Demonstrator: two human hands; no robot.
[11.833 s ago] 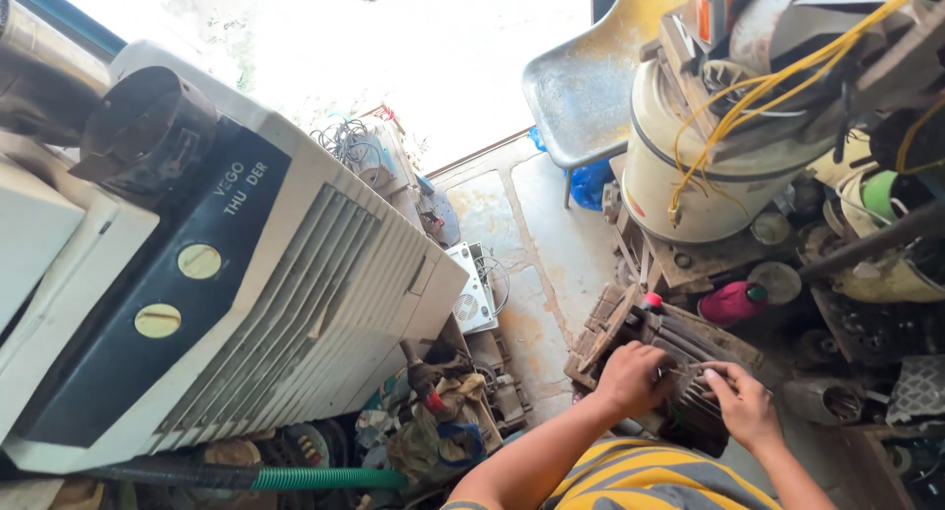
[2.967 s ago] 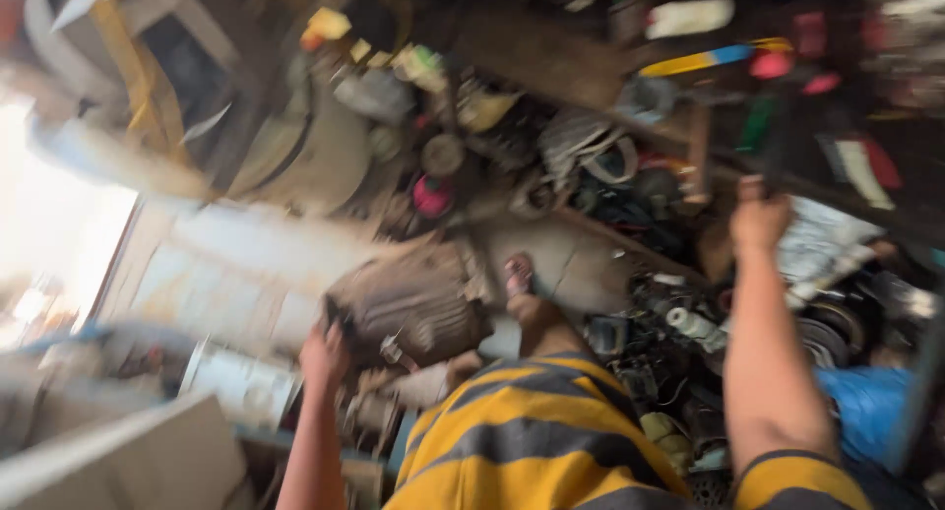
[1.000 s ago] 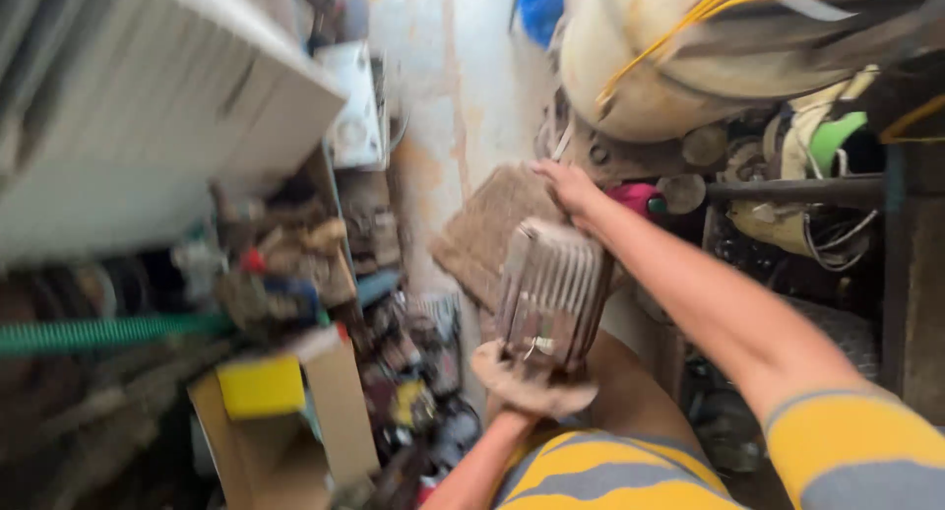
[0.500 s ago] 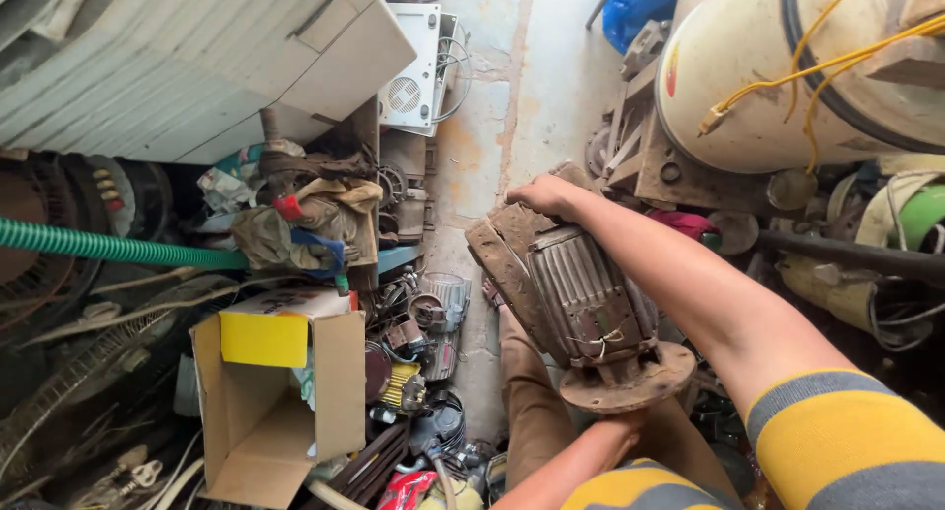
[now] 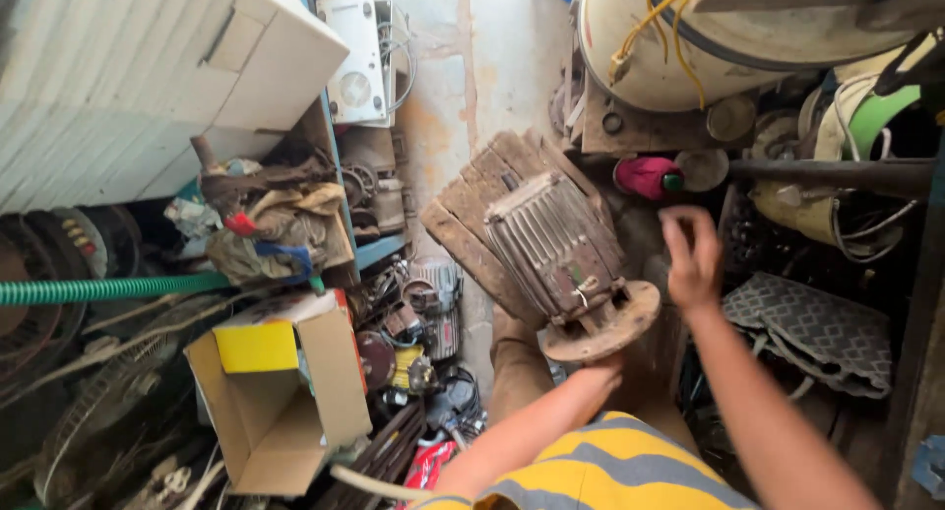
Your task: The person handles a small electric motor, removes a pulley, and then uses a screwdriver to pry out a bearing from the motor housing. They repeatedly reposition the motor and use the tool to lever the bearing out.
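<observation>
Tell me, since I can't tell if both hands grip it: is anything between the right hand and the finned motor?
Nothing visible. The right hand hangs open beside the finned motor, apart from it; the left hand supports its round flange from below.

Yellow shirt (image 5: 630, 466) with grey stripes (short-sleeved), both forearms bare.

Object: old electric motor (image 5: 556, 249), ribbed grey casing, rusty round flange
Pose: tilted, flange end lowest
Place: held above cluttered floor
</observation>
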